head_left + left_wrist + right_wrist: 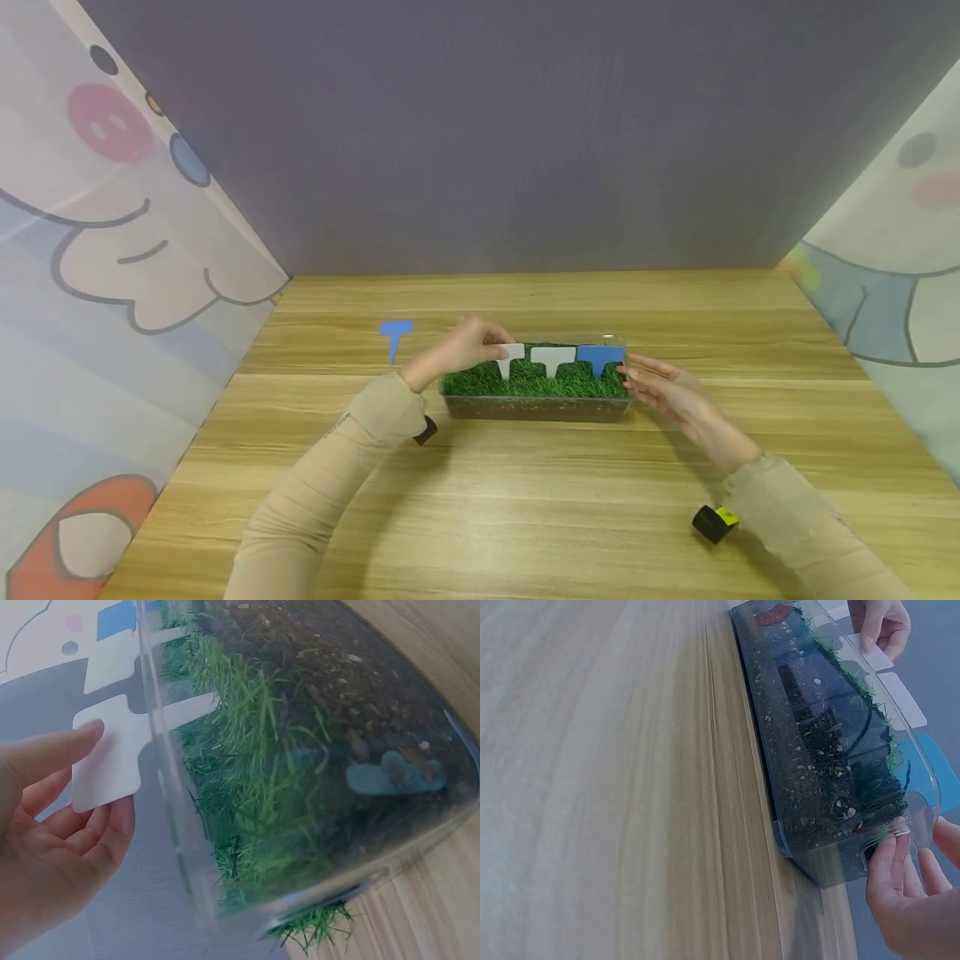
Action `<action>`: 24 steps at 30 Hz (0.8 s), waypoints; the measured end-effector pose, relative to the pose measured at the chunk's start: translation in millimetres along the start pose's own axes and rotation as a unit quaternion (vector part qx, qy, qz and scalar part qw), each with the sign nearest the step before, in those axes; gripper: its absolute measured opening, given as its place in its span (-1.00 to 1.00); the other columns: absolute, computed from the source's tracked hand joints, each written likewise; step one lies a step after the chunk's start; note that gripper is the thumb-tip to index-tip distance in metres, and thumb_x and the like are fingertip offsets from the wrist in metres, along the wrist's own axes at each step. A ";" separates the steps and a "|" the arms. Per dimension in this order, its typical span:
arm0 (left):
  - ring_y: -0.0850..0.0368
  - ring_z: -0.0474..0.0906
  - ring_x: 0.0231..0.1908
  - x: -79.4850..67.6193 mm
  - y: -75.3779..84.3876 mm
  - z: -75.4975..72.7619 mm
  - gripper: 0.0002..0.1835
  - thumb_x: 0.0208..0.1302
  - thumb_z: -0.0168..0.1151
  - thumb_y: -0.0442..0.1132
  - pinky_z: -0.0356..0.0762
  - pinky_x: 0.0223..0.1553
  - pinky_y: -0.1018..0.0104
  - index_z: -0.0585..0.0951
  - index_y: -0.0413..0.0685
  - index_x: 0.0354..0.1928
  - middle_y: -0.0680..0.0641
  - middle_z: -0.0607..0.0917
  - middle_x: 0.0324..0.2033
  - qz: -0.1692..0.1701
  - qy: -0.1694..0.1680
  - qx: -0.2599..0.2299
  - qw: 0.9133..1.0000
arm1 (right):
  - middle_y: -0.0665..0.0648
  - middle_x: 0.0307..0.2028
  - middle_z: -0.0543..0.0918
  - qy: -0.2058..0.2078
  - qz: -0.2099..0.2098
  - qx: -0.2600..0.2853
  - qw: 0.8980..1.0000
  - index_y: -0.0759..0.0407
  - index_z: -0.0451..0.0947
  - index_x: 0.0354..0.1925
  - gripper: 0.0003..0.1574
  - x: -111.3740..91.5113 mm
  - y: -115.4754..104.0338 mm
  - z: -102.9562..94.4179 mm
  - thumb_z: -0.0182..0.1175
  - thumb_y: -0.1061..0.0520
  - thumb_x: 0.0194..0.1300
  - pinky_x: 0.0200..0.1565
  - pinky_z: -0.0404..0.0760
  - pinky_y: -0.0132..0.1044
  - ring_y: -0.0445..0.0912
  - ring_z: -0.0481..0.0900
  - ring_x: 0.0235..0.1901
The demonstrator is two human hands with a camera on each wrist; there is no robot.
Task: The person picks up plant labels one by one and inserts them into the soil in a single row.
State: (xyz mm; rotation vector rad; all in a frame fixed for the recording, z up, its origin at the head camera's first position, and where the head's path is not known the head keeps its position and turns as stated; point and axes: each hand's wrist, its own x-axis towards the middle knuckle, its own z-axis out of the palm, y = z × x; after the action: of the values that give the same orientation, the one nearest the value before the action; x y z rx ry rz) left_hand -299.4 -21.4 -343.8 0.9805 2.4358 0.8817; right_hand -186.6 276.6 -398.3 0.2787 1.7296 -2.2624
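A clear plastic planter box (536,408) with soil and green grass (551,387) stands on the table. My left hand (472,343) pinches the head of a white T-shaped plant label (109,761) between thumb and fingers. The label's stem reaches down into the grass at the box's left part. Farther right, another white plant label (552,357) and a blue plant label (600,357) stand upright in the grass. At the right end, my right hand (678,400) has its fingers spread, and some fingertips (889,859) touch the box's end wall near the rim.
A second blue plant label (395,333) lies on the wooden table (525,508), left of and behind the box. A grey panel (517,150) rises along the table's back edge. Cartoon-printed sheets (97,208) flank both sides. Black wrist devices (712,523) hang beneath both sleeves.
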 end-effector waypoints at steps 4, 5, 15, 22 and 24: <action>0.06 0.51 -0.12 0.5 -0.2 0.6 -0.73 0.16 0.16 -0.27 0.46 -0.06 0.29 0.57 -0.17 -0.09 -0.11 0.60 -0.12 -0.008 -0.003 0.001 1.000 | -0.14 -0.18 0.60 0.001 0.001 -0.003 1.000 0.00 0.36 0.09 -0.53 -0.2 -0.1 -0.1 0.13 0.18 0.19 0.00 0.42 -0.43 -0.24 0.55 -0.19; 0.06 0.51 -0.12 0.7 -0.5 0.7 -0.73 0.16 0.17 -0.27 0.45 -0.06 0.29 0.57 -0.17 -0.08 -0.11 0.60 -0.11 -0.007 -0.002 0.002 1.000 | -0.13 -0.17 0.60 0.001 0.002 -0.003 1.000 0.01 0.35 0.09 -0.52 -0.4 -0.2 0.0 0.13 0.18 0.19 0.00 0.42 -0.43 -0.24 0.55 -0.19; 0.05 0.51 -0.16 -1.0 -2.6 -4.0 -0.66 0.16 0.15 -0.27 0.48 -0.13 0.34 0.51 -0.23 -0.02 -0.13 0.60 -0.13 0.011 -0.001 0.000 1.000 | -0.14 -0.19 0.61 0.003 0.003 0.006 1.000 -0.04 0.41 0.03 -0.59 -0.1 -0.1 0.3 0.12 0.19 0.19 -0.02 0.43 -0.43 -0.24 0.56 -0.20; 0.03 0.50 -0.15 -5.8 -6.9 -10.6 -0.65 0.17 0.14 -0.28 0.48 -0.11 0.30 0.49 -0.27 0.00 -0.20 0.58 -0.12 0.016 -0.001 -0.006 1.000 | -0.14 -0.21 0.62 0.008 0.007 0.011 1.000 -0.04 0.39 0.04 -0.57 -0.4 -1.3 0.6 0.14 0.21 0.18 0.01 0.41 -0.41 -0.23 0.56 -0.21; 0.02 0.49 -0.13 -8.1 -8.7 -13.1 -0.65 0.19 0.12 -0.28 0.48 -0.11 0.30 0.49 -0.27 0.01 -0.22 0.57 -0.10 0.013 -0.002 -0.011 1.000 | -0.14 -0.21 0.62 0.008 0.007 0.009 1.000 -0.03 0.39 0.05 -0.55 -0.3 -1.0 0.5 0.15 0.20 0.17 0.01 0.41 -0.40 -0.23 0.56 -0.20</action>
State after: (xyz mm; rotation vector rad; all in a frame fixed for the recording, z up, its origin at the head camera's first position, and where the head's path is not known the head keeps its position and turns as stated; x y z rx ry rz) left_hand -305.1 -37.5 -339.2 1.0070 2.4095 0.9132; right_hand -186.7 276.4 -397.2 0.3137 1.7112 -2.2727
